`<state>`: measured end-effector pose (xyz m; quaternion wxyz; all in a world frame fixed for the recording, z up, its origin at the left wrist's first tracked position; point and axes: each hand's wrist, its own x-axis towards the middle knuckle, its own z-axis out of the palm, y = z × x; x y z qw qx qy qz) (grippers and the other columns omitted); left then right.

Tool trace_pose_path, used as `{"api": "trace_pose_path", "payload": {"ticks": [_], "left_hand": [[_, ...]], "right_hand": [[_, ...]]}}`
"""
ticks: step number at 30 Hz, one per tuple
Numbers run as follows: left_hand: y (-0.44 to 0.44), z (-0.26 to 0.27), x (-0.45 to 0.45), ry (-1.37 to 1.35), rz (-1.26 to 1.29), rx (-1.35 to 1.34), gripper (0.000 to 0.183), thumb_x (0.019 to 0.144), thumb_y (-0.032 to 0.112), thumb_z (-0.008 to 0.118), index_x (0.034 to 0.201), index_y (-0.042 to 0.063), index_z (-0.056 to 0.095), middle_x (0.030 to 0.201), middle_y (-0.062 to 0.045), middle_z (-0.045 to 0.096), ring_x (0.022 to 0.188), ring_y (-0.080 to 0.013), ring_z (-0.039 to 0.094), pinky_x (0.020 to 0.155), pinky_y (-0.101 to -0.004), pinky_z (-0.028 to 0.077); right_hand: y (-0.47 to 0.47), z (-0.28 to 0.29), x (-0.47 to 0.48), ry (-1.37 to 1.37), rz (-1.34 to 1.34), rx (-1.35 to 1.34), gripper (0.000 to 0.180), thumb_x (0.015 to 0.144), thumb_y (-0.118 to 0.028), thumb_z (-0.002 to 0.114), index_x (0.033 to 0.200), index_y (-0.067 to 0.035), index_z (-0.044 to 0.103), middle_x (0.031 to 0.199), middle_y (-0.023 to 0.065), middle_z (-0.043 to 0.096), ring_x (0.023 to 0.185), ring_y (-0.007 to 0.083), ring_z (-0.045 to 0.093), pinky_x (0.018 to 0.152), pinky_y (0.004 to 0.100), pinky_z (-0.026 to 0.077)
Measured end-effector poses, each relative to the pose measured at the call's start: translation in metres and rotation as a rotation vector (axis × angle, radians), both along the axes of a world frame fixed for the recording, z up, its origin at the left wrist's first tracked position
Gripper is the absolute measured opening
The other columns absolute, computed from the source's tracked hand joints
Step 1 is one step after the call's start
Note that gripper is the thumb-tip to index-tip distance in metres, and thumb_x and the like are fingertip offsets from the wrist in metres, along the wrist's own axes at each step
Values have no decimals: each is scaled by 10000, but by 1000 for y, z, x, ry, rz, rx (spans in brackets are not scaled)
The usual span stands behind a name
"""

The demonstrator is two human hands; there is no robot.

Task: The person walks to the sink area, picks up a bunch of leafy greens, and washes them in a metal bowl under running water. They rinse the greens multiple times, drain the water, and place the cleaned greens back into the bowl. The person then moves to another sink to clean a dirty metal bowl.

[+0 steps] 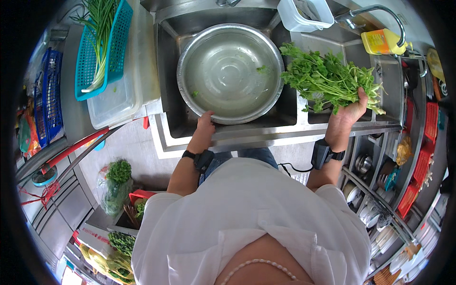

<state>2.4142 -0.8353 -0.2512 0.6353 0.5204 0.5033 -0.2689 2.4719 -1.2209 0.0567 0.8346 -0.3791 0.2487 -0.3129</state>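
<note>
A large metal basin [228, 76] of water stands in the left sink bowl, with a few small green leaf bits floating in it. My left hand [206, 121] touches the basin's near rim, its fingers at the edge. At the stem end, my right hand [353, 107] holds a bunch of leafy green herbs [320, 76] that looks like cilantro. The bunch lies over the smaller right sink bowl, its leaves beside the basin's right rim. Roots or pale stem ends point to the right, beyond my fingers.
On the left, a teal plastic basket [80, 67] of scallions [101, 57] rests on a translucent lidded container [117, 107]. Behind the sinks are a white plastic tub [290, 19], a yellow bottle [383, 41] and a curved faucet [386, 9]. Dish racks stand at the right.
</note>
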Motion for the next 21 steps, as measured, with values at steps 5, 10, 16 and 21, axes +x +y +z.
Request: {"api": "trace_pose_path", "payload": {"ticks": [5,10,16,21], "left_hand": [[6,-25,-4,-86,55,-233,321,828,201,592,1078,3,551,896,-170,568,685,-255,536,567,-414,425],[17,-27,-9,-224,-431,-1,294,869,112,526,1116,-48,516,1034,-192,575,944,-302,595,825,-436,493],[15,12,4,-83,139,-313,263,904,94,471,1113,-66,489,1073,-191,548,1015,-278,555,924,-426,469],[9,90,21,-167,53,-168,251,895,81,508,1058,-109,507,1014,-209,559,933,-303,595,869,-453,509]], "right_hand": [[-17,-2,-6,20,-59,6,379,792,-149,582,1139,3,554,1092,143,614,984,309,598,892,452,486],[-21,-5,-11,62,-86,44,431,752,-138,611,1160,-12,550,1073,122,615,951,296,605,869,439,499],[-35,-8,-12,19,-62,49,433,754,-131,613,1166,-11,553,1079,127,617,963,298,606,871,448,499],[-51,-16,-14,-23,-86,110,470,755,-125,622,1203,-15,538,1104,133,617,978,301,605,887,448,493]]}}
